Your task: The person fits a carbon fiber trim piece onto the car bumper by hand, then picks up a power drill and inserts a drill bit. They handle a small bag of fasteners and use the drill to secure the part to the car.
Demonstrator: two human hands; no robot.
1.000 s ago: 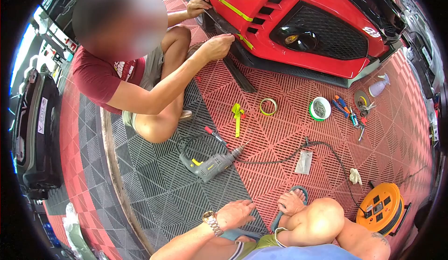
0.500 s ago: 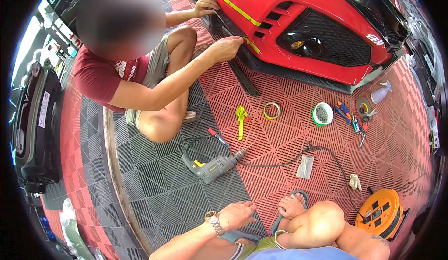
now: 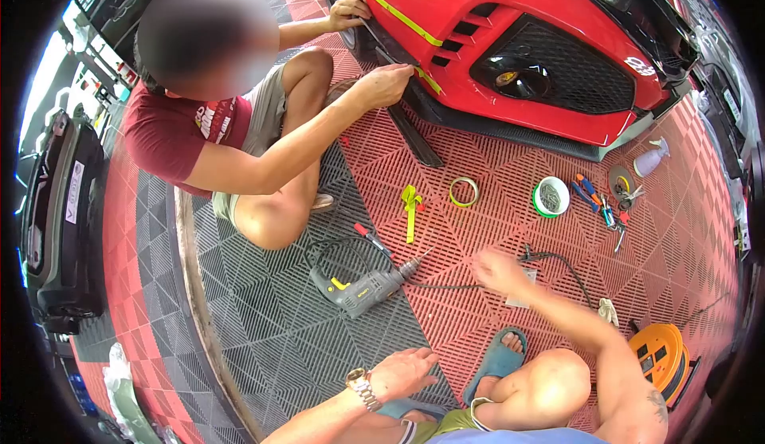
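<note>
My left hand, with a metal watch on its wrist, hovers above the dark floor tiles near my knees. Its fingers are stretched out and hold nothing. My right hand reaches forward over the red tiles, smeared by motion, so its grip does not show. It partly covers a small clear plastic bag and the black cable. Left of it lies a grey power drill with a yellow trigger. A red-capped marker rests just beyond the drill.
A person in a maroon shirt sits by the red car bumper, both hands at its edge. Nearby are a tape roll, a tub of screws, pliers, a spray bottle and an orange cable reel.
My right hand has left my foot and swung forward over the plastic bag and cable. My left hand has barely moved. The other person's hands stay at the bumper.
</note>
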